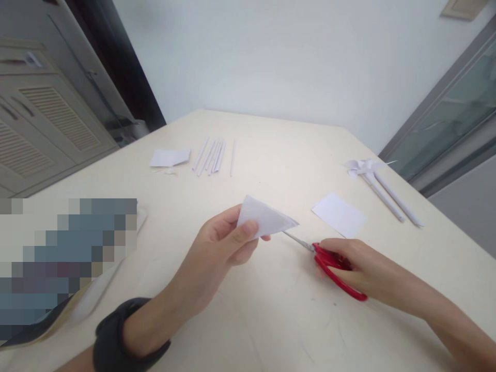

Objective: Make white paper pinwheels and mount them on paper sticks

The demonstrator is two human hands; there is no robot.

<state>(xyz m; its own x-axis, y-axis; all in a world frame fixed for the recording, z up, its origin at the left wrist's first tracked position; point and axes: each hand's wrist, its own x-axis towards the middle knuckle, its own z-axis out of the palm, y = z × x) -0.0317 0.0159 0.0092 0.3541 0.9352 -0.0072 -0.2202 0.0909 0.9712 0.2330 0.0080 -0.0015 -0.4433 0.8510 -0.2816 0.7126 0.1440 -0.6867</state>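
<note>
My left hand (220, 245) pinches a white paper folded into a triangle (265, 218) and holds it just above the cream table (271, 320). My right hand (358, 268) grips red-handled scissors (335, 268); their metal blades point left and reach the lower edge of the folded paper. A black watch sits on my left wrist (116, 336).
A small white paper sheet (339, 214) lies right of the triangle. Two white paper pinwheels on rolled sticks (382, 188) rest at the far right. Several rolled paper sticks (213, 155) and a folded paper piece (170, 157) lie at the back. A blurred object covers the left edge.
</note>
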